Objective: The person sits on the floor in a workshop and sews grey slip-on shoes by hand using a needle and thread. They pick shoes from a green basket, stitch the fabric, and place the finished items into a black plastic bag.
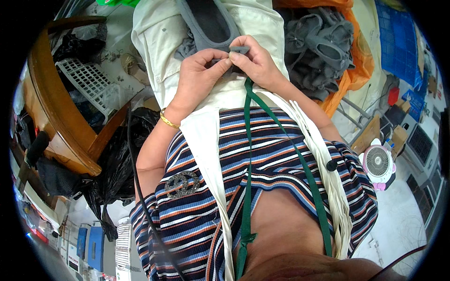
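Note:
A dark grey fabric slipper (206,21) lies on the cream apron (159,51) over my lap, its opening facing up. Close to its near end, my two hands meet with the fingertips almost touching. My right hand (258,65) pinches a small grey fabric piece (240,49) between thumb and fingers. Thumb and forefinger of my left hand (199,77) are pressed together beside it; whatever they hold is too small to make out. More crumpled grey fabric (186,48) shows beside the slipper, partly behind my left hand.
An orange bag (361,61) at the right holds a heap of grey slippers (321,49). To the left are a curved wooden chair (61,112), a white plastic basket (89,82) and a black plastic bag (124,154). A small fan (378,161) stands at the right.

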The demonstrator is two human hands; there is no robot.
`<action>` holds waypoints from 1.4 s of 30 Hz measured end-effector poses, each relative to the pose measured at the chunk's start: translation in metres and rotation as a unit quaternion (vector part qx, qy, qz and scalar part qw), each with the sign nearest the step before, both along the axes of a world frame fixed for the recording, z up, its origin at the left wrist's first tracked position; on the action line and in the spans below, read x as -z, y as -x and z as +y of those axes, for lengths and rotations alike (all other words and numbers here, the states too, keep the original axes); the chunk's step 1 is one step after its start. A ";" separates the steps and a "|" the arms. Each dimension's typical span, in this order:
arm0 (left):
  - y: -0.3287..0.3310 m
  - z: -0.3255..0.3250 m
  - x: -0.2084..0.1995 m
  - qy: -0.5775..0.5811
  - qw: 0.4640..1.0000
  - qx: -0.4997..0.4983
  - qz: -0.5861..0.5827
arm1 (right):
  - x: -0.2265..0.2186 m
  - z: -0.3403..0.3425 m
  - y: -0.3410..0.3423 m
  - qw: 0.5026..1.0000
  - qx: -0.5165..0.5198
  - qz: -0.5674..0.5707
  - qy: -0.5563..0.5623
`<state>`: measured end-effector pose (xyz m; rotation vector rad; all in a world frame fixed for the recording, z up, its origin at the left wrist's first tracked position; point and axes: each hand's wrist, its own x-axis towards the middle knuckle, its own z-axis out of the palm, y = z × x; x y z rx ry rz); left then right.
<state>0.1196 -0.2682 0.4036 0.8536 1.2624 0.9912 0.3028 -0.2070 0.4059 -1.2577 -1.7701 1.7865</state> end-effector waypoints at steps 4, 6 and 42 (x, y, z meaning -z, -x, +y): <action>-0.003 0.001 0.003 0.006 1.000 0.016 0.009 | 0.003 0.003 0.000 0.997 -0.013 0.072 0.018; -0.005 0.003 0.005 -0.013 1.000 0.009 0.014 | -0.001 0.011 -0.003 0.984 -0.031 0.119 0.128; 0.020 0.008 -0.011 -0.180 0.929 0.023 0.322 | -0.009 0.034 0.034 0.683 -0.080 0.151 -0.710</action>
